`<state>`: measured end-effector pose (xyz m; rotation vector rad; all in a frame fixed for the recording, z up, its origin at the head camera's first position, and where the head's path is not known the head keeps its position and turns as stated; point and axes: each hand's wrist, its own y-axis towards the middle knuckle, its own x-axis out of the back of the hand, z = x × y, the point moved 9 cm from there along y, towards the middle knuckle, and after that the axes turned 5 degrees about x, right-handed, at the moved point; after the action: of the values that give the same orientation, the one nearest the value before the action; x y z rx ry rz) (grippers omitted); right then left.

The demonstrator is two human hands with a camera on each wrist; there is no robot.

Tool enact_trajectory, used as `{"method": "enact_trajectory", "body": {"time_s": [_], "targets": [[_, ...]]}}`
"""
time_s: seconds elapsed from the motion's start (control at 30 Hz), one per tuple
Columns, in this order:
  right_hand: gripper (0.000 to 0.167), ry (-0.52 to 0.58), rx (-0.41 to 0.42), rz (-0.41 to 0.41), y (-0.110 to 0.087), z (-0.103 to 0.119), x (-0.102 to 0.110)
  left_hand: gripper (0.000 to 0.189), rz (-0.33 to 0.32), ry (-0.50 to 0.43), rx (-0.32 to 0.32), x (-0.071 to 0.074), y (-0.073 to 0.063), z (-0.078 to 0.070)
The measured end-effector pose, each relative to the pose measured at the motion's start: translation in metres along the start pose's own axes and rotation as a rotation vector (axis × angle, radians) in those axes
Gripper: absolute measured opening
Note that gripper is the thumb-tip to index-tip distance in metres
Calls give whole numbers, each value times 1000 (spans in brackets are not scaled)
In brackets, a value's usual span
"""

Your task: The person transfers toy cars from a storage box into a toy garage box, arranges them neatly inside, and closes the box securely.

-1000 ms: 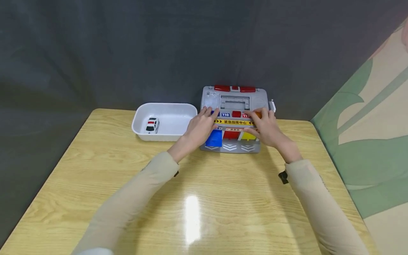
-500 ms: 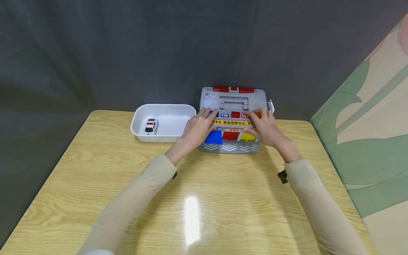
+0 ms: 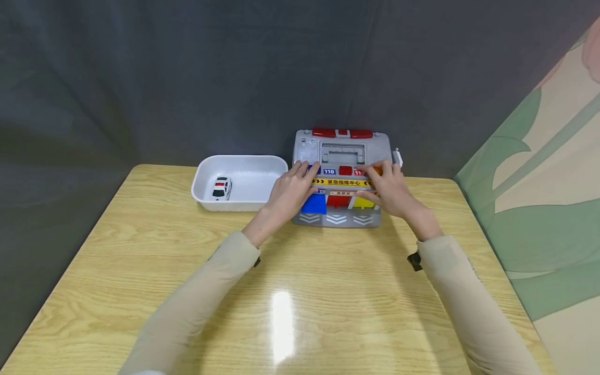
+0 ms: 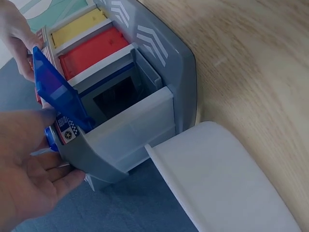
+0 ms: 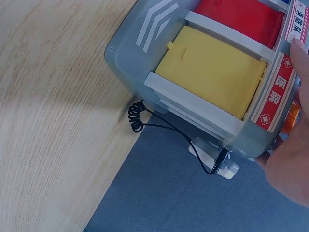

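A grey toy emergency garage (image 3: pixel 307 148) stands at the back of the table. My left hand (image 3: pixel 291 190) holds its upper left edge, thumb at the front beside a blue button (image 4: pixel 50 139), other fingers round the far side. At the upper right my right hand (image 3: pixel 392 190) grips the same edge, next to an orange button (image 5: pixel 291 117). The blue door (image 4: pixel 60 89) is swung out from its top, with a dark compartment (image 4: pixel 116 96) behind it. The red door (image 4: pixel 91 52) and yellow door (image 5: pixel 210 72) lie flat in their frames.
Left of the garage stands a white plastic tub (image 3: pixel 239 206) with a small white toy car (image 3: pixel 221 188) in it. A white piece (image 5: pixel 207 157) on a coiled black cord (image 5: pixel 136 116) hangs at the garage's right side. Dark cloth (image 3: pixel 234 78) rises behind the table (image 3: pixel 337 291).
The blue door's lower edge shows slightly higher over the white arrow marks than one second ago. Both hands keep their places on the garage; the head view has shifted slightly.
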<state>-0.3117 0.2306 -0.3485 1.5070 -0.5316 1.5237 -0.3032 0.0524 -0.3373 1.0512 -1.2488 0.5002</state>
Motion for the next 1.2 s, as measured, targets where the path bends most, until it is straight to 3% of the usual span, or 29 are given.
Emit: {"method": "enact_trajectory", "body": {"time_s": [0.2,0.5,0.83,0.97,1.2], "targets": [[62,-18,46,-24,1,5,1,57,-33,-22,-2,3,-4,0],[61,-21,46,-36,-4,1,10,58,-4,-116,9,5,4,-2],[63,5,0,-4,-1,-3,9,54,182,-424,-2,2,4,27],[63,23,-23,6,-2,-5,8,58,235,-478,-29,-2,-2,36],[64,33,-24,-2,-2,-8,7,59,163,-461,-91,0,-9,36]]}}
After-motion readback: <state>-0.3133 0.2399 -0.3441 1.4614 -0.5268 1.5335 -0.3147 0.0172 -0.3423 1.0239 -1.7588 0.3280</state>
